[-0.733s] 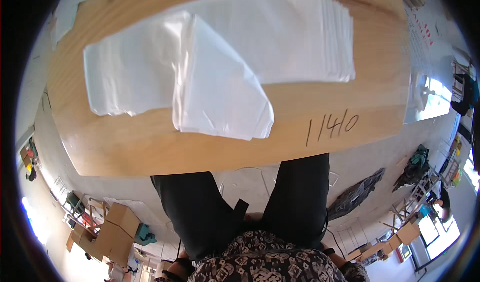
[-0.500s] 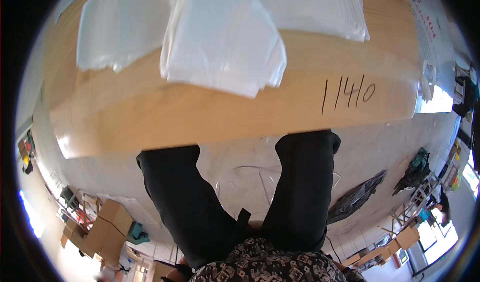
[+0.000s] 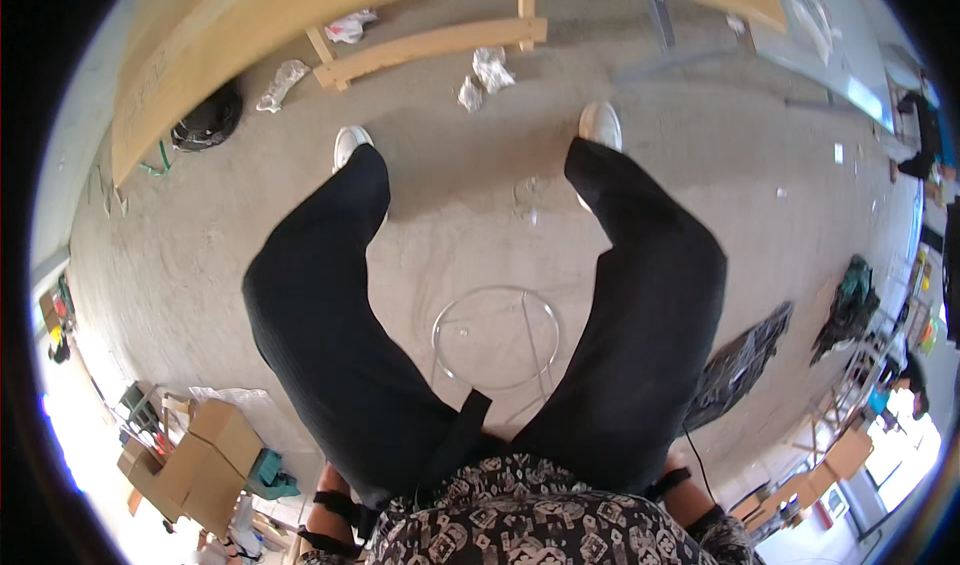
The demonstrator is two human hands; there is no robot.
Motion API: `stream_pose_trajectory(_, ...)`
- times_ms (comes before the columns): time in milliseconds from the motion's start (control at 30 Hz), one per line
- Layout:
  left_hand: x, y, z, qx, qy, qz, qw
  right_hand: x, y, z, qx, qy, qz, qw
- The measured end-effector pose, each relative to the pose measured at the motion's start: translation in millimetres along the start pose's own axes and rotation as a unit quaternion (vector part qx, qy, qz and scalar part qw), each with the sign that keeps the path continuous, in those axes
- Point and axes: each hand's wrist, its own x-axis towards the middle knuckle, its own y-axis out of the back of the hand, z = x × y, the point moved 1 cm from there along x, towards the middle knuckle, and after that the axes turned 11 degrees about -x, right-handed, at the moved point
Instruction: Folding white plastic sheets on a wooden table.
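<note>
Both arms hang down at the lower edge, close to my hips. My left hand [image 3: 333, 479] shows only in part beyond a dark wrist strap [image 3: 336, 506], next to my left thigh. On the other side my right hand [image 3: 677, 462] is mostly hidden beside my right thigh, past another dark strap [image 3: 668, 483]. The fingers of both are out of sight, so whether they hold anything does not show. Between my spread legs, in black trousers, the round metal ring of a stool [image 3: 496, 380] with thin legs shows over the floor.
A wooden table [image 3: 400, 0] curves across the top, with a wooden crossbar [image 3: 430, 53] below. Crumpled plastic [image 3: 490, 69] and a black bundle [image 3: 208, 117] lie under it. Cardboard boxes [image 3: 205, 470] stand behind left; a black plastic sheet [image 3: 742, 365] lies to the right.
The tabletop has shifted up and away in the view, and the clear plastic bags on it are out of sight. My legs and shoes now show fully, with more of both forearms.
</note>
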Motion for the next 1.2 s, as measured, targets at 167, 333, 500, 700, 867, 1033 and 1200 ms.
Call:
stream_pose_trajectory(167,10.5,-0.9,66.1,0.431,-0.063,0.024,0.9,2.5,16.7,-18.6,0.035,0.002,0.052,0.998)
stream_pose_trajectory(333,-21.5,-48.8,178.0,0.013,-0.292,0.068,0.954,-12.6,34.5,-97.6,0.064,0.128,0.131,0.981)
stream_pose_trajectory(500,-63.7,-134.5,202.4,0.098,-0.373,-0.013,0.923,-36.7,-2.4,-174.0,0.026,0.254,0.198,0.946)
stream_pose_trajectory(700,-84.6,-175.9,191.1,0.151,-0.383,-0.078,0.908,-37.5,-38.9,-212.8,0.024,0.321,0.201,0.925)
stream_pose_trajectory(867,-101.5,-183.2,198.1,0.147,-0.408,-0.059,0.899,-31.0,-35.8,-213.7,0.059,0.354,0.19,0.914)
stream_pose_trajectory(1033,-107.7,-197.1,201.6,0.17,-0.412,-0.044,0.894,-27.6,-33.9,-207.1,0.084,0.346,0.185,0.916)
stream_pose_trajectory(1200,-102.7,-211.6,195.3,0.196,-0.393,-0.069,0.896,-34.1,-36.9,-202.9,0.064,0.348,0.178,0.918)
